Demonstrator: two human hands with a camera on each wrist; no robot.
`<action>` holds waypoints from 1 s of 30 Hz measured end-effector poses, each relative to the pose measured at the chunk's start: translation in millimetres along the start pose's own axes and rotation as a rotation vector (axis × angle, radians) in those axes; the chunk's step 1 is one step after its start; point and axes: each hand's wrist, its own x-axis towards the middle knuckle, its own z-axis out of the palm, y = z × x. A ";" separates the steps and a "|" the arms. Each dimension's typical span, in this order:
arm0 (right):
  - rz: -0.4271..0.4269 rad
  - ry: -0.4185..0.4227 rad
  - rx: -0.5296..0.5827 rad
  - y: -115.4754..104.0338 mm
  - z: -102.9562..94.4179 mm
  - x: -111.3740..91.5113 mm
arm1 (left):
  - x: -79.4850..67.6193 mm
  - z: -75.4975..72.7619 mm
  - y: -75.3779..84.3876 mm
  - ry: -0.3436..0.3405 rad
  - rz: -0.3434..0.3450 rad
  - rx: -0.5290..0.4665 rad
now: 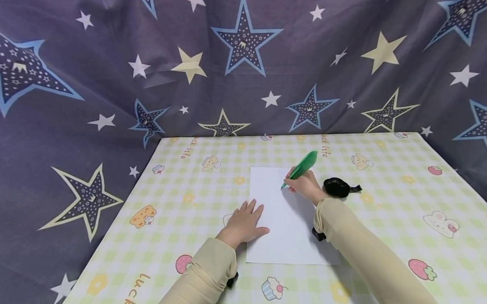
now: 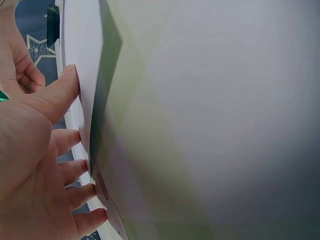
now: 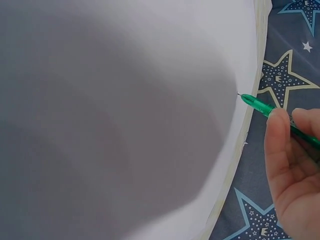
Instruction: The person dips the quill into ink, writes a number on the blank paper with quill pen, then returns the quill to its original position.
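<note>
Cream sleeves [image 1: 363, 250] reach across a checked, cartoon-printed table [image 1: 162, 244]. On it lies a white sheet of paper [image 1: 276, 227]. At its left edge the left hand [image 1: 243, 224] rests, fingers spread; over its upper right the right hand [image 1: 306, 185] pinches a green pen [image 1: 305, 165], tip pointing down at the paper; whether it touches I cannot tell. Just beside that hand, to the right, sits a rounded black object [image 1: 336, 187].

A green pen [image 1: 304, 166] (broad and feather-shaped on top) slants tip-down over a white, rectangular sheet of paper [image 1: 279, 238].
</note>
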 end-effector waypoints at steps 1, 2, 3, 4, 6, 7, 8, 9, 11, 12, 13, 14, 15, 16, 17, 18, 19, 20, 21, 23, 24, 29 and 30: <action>0.003 -0.003 0.004 -0.3 0.0 -0.8 | -0.1 0.0 0.1 0.000 0.000 0.001; -0.001 -0.009 -0.001 -0.5 0.0 -1.6 | -0.2 -0.2 0.3 -0.001 0.000 0.002; -0.001 -0.012 -0.007 -0.9 0.2 -2.4 | -0.2 -0.2 0.4 -0.001 0.000 0.003; -0.005 -0.018 -0.014 -0.9 0.2 -3.1 | -0.4 -0.6 0.6 -0.002 -0.001 0.003; -0.008 -0.021 -0.026 -1.1 0.6 -4.4 | -0.9 -1.1 1.0 -0.003 -0.001 0.003; -0.012 -0.023 -0.031 -1.0 0.9 -4.9 | -1.2 -1.5 1.3 -0.004 -0.001 0.004; -0.018 -0.024 -0.036 -1.0 1.2 -5.4 | -1.4 -1.8 1.5 -0.005 -0.001 0.004; -0.019 -0.025 -0.033 -1.0 1.4 -6.1 | -1.6 -2.1 1.6 -0.006 0.000 0.004; -0.022 -0.028 -0.026 -1.2 1.9 -7.4 | -1.6 -2.1 1.8 -0.008 0.001 0.006; -0.026 -0.033 -0.025 -1.2 1.9 -8.1 | -1.5 -2.3 1.9 -0.008 0.002 0.007; -0.027 -0.038 -0.021 -1.5 2.0 -8.9 | -1.3 -2.3 2.0 -0.008 0.002 0.007; -0.027 -0.043 -0.018 -1.6 2.0 -9.6 | -1.1 -2.0 1.9 -0.008 0.001 0.010; -0.026 -0.048 -0.014 -1.7 2.1 -10.5 | -0.8 -1.7 1.8 -0.008 0.000 0.012; -0.027 -0.053 -0.016 -2.0 2.1 -11.3 | -0.3 -1.2 1.5 -0.009 -0.002 0.015; -0.029 -0.056 -0.016 -2.2 2.1 -12.1 | -0.1 -1.1 1.4 -0.009 -0.002 0.015; -0.033 -0.058 -0.018 -2.1 2.2 -12.6 | 0.4 -0.8 1.2 -0.010 -0.004 0.016; -0.032 -0.060 -0.017 -2.2 2.3 -13.4 | 0.7 -0.5 1.0 -0.010 -0.007 0.017; -0.034 -0.063 -0.018 -2.1 2.3 -13.9 | 0.9 -0.5 1.0 -0.010 -0.007 0.018; -0.038 -0.064 -0.019 -2.1 2.3 -14.6 | 1.0 -0.5 1.0 -0.009 -0.006 0.016; -0.046 -0.067 -0.025 -2.0 2.1 -15.6 | 0.8 -0.9 1.4 -0.009 -0.005 0.015; -0.047 -0.068 -0.028 -2.0 2.1 -16.1 | 0.6 -1.0 1.5 -0.009 -0.004 0.015; -0.063 -0.077 -0.052 -2.2 1.7 -19.4 | -0.6 -1.8 2.3 -0.010 -0.003 0.010; -0.065 -0.079 -0.057 -2.3 1.5 -20.1 | -0.7 -2.0 2.5 -0.010 -0.004 0.009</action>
